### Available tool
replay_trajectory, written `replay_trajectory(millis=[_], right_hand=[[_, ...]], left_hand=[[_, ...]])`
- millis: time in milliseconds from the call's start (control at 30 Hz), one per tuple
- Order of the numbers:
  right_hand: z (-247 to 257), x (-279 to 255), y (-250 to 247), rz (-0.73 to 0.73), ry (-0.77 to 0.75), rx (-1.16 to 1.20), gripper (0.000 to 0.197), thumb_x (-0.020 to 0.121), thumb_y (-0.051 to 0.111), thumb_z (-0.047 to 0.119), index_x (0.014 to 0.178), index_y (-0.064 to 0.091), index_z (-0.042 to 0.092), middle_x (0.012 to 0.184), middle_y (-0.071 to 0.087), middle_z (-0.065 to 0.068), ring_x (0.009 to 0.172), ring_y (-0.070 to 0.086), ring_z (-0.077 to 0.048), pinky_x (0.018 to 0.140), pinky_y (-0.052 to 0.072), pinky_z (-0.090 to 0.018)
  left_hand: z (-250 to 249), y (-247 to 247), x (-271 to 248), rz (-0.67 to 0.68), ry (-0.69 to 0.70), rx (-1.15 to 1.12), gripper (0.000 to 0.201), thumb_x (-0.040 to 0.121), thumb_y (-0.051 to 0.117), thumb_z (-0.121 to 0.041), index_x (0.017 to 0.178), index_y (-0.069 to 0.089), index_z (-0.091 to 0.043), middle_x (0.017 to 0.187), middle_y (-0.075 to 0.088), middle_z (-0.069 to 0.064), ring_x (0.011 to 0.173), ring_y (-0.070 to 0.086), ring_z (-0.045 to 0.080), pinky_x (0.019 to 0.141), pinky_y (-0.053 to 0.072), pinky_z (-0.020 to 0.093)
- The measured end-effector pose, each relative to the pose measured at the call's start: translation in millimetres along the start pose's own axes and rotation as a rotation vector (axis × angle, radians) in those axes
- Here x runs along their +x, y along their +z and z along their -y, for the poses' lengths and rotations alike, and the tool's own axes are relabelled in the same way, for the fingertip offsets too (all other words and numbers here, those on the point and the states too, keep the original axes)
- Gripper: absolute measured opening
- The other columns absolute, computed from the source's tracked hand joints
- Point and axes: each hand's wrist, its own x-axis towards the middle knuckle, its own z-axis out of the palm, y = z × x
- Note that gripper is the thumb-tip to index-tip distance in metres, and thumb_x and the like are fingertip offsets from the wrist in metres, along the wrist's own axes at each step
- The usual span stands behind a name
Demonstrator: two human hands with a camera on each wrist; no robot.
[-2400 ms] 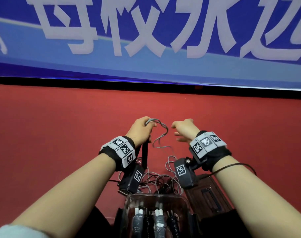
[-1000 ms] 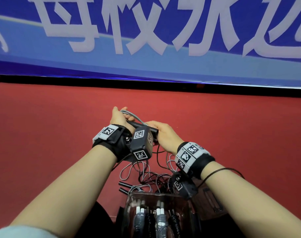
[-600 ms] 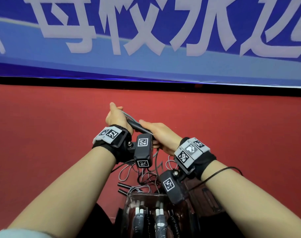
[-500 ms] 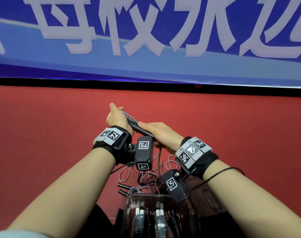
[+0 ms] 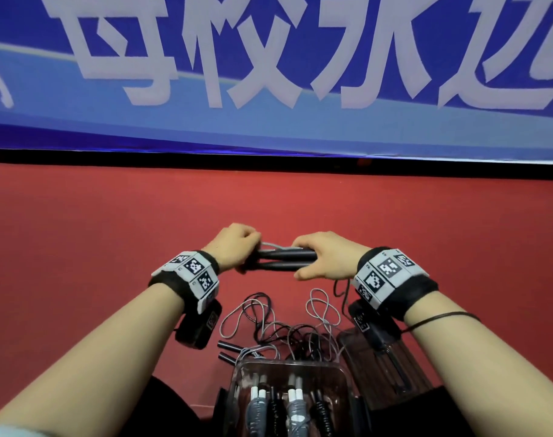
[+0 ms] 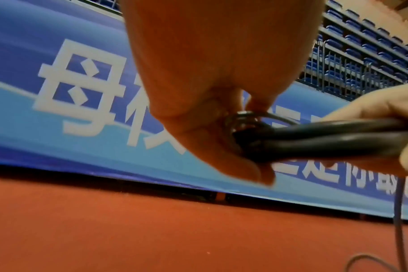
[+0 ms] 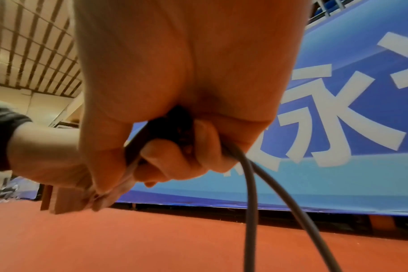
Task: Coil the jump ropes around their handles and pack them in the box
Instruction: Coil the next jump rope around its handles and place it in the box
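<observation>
a red sports floor (image 5: pixel 111 247) ran up to a blue banner (image 5: pixel 269 127) at twelve o'clock, and above the floor the person held two black handles (image 5: pixel 284 260) side by side, the right hand (image 5: pixel 325 260) curled round their three o'clock end and the left hand (image 5: pixel 234 247) pinching the grey rope (image 5: pixel 275 246) at the nine o'clock end. this rope looked only just begun, with most of its length hanging loose. at six o'clock the clear box (image 5: pixel 341 376) already held several coiled ropes, while a tangle of uncoiled ropes (image 5: pixel 278 329) and spare handles (image 5: pixel 229 350) lay just beyond it, so a good share remained.
</observation>
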Motion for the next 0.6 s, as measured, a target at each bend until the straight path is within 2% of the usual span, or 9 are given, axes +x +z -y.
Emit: replay_trajectory(millis=[100, 167, 233, 300, 400, 467, 533, 600], right_hand=[[0, 0, 5, 0.049, -0.021, -0.028, 0.022, 0.081, 0.074, 0.030, 0.095, 0.057, 0.025, 0.076, 0.054, 0.012, 0.065, 0.048, -0.003, 0.057, 0.036, -0.023], [-1, 0, 4, 0.050, -0.020, -0.027, 0.024, 0.080, 0.074, 0.029, 0.099, 0.061, 0.023, 0.075, 0.054, 0.012, 0.065, 0.048, -0.003, 0.057, 0.036, -0.023], [-2, -1, 2, 0.049, -0.017, -0.024, 0.023, 0.079, 0.076, 0.029, 0.096, 0.061, 0.025, 0.074, 0.055, 0.012, 0.064, 0.049, -0.004, 0.056, 0.036, -0.022], [-5, -1, 0, 0.057, -0.003, 0.003, 0.023, 0.077, 0.078, 0.030, 0.091, 0.060, 0.027, 0.073, 0.057, 0.009, 0.062, 0.051, -0.007, 0.056, 0.038, -0.023], [-11, -2, -3, 0.049, 0.031, 0.169, 0.023, 0.076, 0.080, 0.033, 0.089, 0.063, 0.028, 0.070, 0.062, 0.006, 0.055, 0.054, -0.011, 0.055, 0.044, -0.026], [-14, -1, -6, -0.049, 0.013, 0.389, 0.020, 0.080, 0.076, 0.038, 0.091, 0.068, 0.024, 0.068, 0.063, 0.005, 0.053, 0.054, -0.011, 0.055, 0.043, -0.026], [-19, 0, -11, -0.162, 0.040, 0.713, 0.037, 0.088, 0.059, 0.049, 0.095, 0.069, 0.015, 0.063, 0.059, 0.001, 0.049, 0.049, -0.012, 0.051, 0.040, -0.025], [-22, 4, -14, -0.202, 0.126, 1.058, 0.058, 0.091, 0.042, 0.060, 0.095, 0.067, 0.008, 0.059, 0.056, -0.003, 0.050, 0.046, -0.014, 0.047, 0.038, -0.021]], left_hand=[[1, 5, -9, 0.254, -0.171, -0.032, 0.028, 0.097, 0.031, -0.013, 0.085, 0.054, -0.004, 0.067, 0.066, 0.016, 0.054, 0.066, 0.025, 0.041, 0.047, 0.023], [0, 5, -12, 0.359, -0.240, -0.030, 0.037, 0.098, 0.027, -0.017, 0.095, 0.059, 0.001, 0.071, 0.071, 0.012, 0.051, 0.065, 0.019, 0.039, 0.043, 0.019], [0, 5, -13, 0.447, -0.250, 0.014, 0.045, 0.098, 0.024, -0.023, 0.094, 0.062, 0.000, 0.072, 0.073, 0.009, 0.050, 0.063, 0.016, 0.040, 0.039, 0.019], [-2, 6, -14, 0.485, -0.209, 0.097, 0.053, 0.102, 0.023, -0.032, 0.087, 0.066, -0.004, 0.063, 0.069, 0.004, 0.046, 0.057, 0.012, 0.041, 0.034, 0.020], [-6, 7, -13, 0.398, -0.116, 0.154, 0.064, 0.104, 0.028, -0.046, 0.072, 0.068, -0.009, 0.046, 0.051, -0.002, 0.039, 0.042, 0.010, 0.040, 0.029, 0.019], [-6, 5, -11, 0.292, -0.049, 0.129, 0.064, 0.103, 0.033, -0.047, 0.063, 0.066, -0.010, 0.044, 0.047, -0.001, 0.037, 0.037, 0.012, 0.038, 0.027, 0.019], [-6, 2, -9, 0.214, 0.001, 0.060, 0.062, 0.103, 0.036, -0.046, 0.060, 0.063, -0.010, 0.042, 0.045, -0.001, 0.036, 0.034, 0.013, 0.039, 0.026, 0.019], [-9, 0, -8, 0.149, 0.033, -0.106, 0.058, 0.103, 0.037, -0.041, 0.060, 0.059, -0.009, 0.040, 0.041, -0.001, 0.035, 0.031, 0.013, 0.039, 0.022, 0.019]])
